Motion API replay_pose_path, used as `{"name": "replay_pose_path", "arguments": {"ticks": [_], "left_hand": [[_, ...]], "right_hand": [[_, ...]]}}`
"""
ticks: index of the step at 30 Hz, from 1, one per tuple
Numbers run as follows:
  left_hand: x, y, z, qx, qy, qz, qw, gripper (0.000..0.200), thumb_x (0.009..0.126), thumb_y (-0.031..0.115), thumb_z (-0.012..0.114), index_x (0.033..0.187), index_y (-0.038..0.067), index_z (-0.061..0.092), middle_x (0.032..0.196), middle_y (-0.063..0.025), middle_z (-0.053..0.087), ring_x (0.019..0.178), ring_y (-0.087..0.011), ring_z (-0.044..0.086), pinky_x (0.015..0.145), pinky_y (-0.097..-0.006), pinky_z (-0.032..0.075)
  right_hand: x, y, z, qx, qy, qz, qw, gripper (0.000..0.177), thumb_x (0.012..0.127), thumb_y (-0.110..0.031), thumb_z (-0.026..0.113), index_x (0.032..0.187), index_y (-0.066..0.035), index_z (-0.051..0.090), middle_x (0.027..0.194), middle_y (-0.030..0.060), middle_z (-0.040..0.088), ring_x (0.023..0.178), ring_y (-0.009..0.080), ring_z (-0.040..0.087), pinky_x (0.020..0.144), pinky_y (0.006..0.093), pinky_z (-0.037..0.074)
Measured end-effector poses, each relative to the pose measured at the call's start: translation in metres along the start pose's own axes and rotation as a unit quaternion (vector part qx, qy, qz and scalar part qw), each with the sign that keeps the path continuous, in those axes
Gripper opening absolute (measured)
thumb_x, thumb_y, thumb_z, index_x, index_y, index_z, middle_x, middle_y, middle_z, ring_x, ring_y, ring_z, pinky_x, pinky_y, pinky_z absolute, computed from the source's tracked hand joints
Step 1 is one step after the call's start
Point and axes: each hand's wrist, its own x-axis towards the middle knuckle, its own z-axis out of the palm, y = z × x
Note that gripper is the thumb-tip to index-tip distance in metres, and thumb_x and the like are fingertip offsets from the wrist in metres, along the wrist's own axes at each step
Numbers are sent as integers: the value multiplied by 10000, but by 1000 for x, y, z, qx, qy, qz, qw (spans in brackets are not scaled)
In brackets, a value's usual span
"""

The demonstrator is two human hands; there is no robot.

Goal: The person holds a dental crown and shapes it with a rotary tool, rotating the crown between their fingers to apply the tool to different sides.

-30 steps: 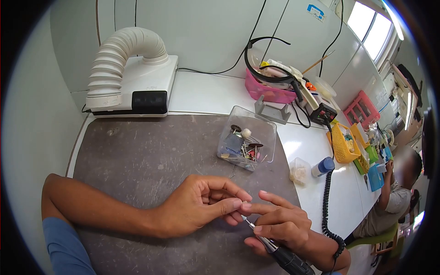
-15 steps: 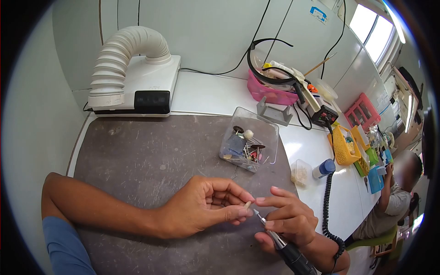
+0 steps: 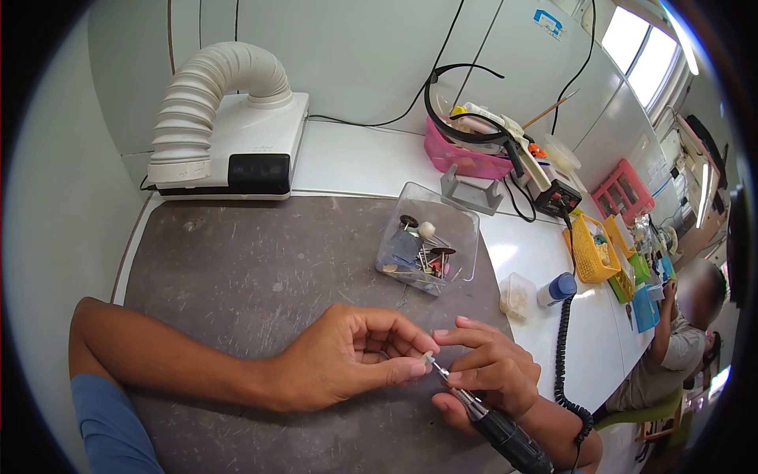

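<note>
My left hand (image 3: 363, 355) pinches a small off-white piece (image 3: 427, 358) between thumb and fingertips; it is too small to name, though it looks tooth-like. My right hand (image 3: 493, 367) is wrapped round a rotary handpiece (image 3: 505, 434) with a black body and a metal nose. The handpiece's pale tip meets the small piece at my left fingertips, or sits very close against it. A coiled black cord (image 3: 563, 371) hangs to the right of that hand. Beyond both hands, a clear plastic box (image 3: 430, 280) holds several rotary bits and discs.
A dark scratched mat (image 3: 237, 261) covers the bench. A white machine with a ribbed hose (image 3: 185, 118) stands back left. Behind are a pink basket (image 3: 466, 162) and a grey stand (image 3: 471, 195). To the right are a small tub (image 3: 518, 297), a blue-capped bottle (image 3: 557, 290) and a seated person (image 3: 671, 355).
My right hand has moved slightly left and up, bringing the handpiece tip from just below the small piece to it. The left hand has turned the piece slightly.
</note>
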Motion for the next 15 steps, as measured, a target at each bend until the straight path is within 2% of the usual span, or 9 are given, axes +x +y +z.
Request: {"name": "replay_pose_path", "arguments": {"ticks": [6,8,15], "left_hand": [[0,1,0,-5,-5,-7,1000,239,899,44,649,1121,-31,597,1033,-100,640,965,-132,633,892,-274,533],[0,-1,-1,-9,-15,4,1000,242,909,95,652,1117,-21,609,1036,-71,647,953,-96,618,863,-228,523],[0,0,0,-6,-13,2,1000,237,909,87,649,1116,-21,609,1031,-72,647,929,-89,618,845,-222,525]], "right_hand": [[0,1,-1,2,4,-5,1000,303,682,-88,836,870,-64,599,783,73,662,952,323,692,879,486,536],[0,0,0,12,-4,-2,1000,302,683,-94,837,864,-63,597,780,75,664,950,320,692,878,486,536],[0,0,-1,2,3,3,1000,298,682,-92,837,857,-58,598,781,80,666,948,323,692,874,487,539]]}}
